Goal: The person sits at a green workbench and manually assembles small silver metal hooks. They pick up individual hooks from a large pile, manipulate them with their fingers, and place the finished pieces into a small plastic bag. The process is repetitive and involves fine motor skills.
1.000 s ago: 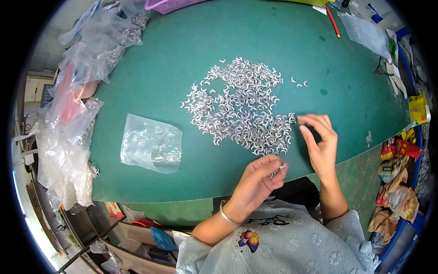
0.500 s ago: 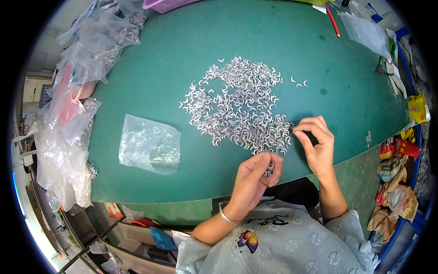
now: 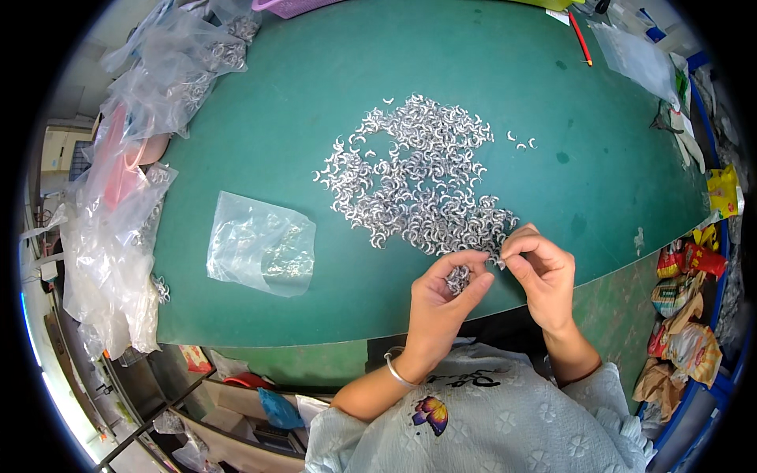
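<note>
A wide pile of small silvery crescent-shaped metal pieces (image 3: pixel 426 169) lies spread on the green tabletop (image 3: pixel 252 118). At the near edge of the pile, my left hand (image 3: pixel 443 303) curls around a small clump of these pieces (image 3: pixel 458 280), which shows between thumb and fingers. My right hand (image 3: pixel 544 280) is just to its right, thumb and forefinger pinched on what looks like one of the crescent pieces (image 3: pixel 500 262). The fingertips of both hands nearly meet. A flat clear plastic bag (image 3: pixel 262 244) rests left of the pile.
Clear bags with more metal pieces (image 3: pixel 185 83) crowd the left edge around a pink container (image 3: pixel 130 162). Three loose crescents (image 3: pixel 521 142) lie right of the pile. A red pen (image 3: pixel 580 39) and plastic bags (image 3: pixel 637 63) are at the far right. Coloured packages (image 3: pixel 686 315) stand beyond the table.
My right hand has moved left and nearer, away from the pile's edge toward my left hand. My left hand has turned, so the clump in it shows more.
</note>
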`<move>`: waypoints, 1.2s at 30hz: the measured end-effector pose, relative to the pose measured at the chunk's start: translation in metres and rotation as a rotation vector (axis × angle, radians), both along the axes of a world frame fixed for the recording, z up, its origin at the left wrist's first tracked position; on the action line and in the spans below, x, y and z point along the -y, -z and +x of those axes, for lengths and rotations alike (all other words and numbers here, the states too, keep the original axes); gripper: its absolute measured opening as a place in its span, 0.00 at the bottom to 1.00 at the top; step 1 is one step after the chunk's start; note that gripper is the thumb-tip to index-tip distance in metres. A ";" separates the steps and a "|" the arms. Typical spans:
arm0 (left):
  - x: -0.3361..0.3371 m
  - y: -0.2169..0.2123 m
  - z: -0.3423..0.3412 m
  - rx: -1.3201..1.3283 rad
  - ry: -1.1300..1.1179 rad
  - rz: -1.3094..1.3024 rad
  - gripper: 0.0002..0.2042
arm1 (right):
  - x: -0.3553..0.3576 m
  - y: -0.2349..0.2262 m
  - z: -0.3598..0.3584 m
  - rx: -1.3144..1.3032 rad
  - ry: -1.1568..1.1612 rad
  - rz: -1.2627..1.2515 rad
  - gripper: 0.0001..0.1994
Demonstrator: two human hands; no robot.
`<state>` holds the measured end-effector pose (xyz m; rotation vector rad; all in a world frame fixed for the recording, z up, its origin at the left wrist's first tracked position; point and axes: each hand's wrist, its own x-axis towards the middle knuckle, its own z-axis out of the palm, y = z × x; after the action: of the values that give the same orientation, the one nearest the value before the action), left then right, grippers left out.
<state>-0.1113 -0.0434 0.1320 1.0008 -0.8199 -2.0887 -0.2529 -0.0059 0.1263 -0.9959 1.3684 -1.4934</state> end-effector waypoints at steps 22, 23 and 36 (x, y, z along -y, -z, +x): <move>0.003 -0.001 0.003 0.128 -0.013 -0.436 0.06 | -0.013 -0.014 0.003 0.482 -0.126 0.188 0.06; 0.002 -0.002 0.003 0.141 -0.010 -0.435 0.06 | -0.013 -0.014 0.003 0.433 -0.134 0.147 0.06; 0.000 0.000 0.005 0.022 0.032 -0.357 0.05 | -0.010 -0.016 0.003 0.078 -0.122 -0.021 0.07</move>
<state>-0.1067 -0.0438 0.1317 0.8200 -1.1770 -1.8704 -0.2494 0.0045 0.1426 -1.0054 1.2173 -1.4427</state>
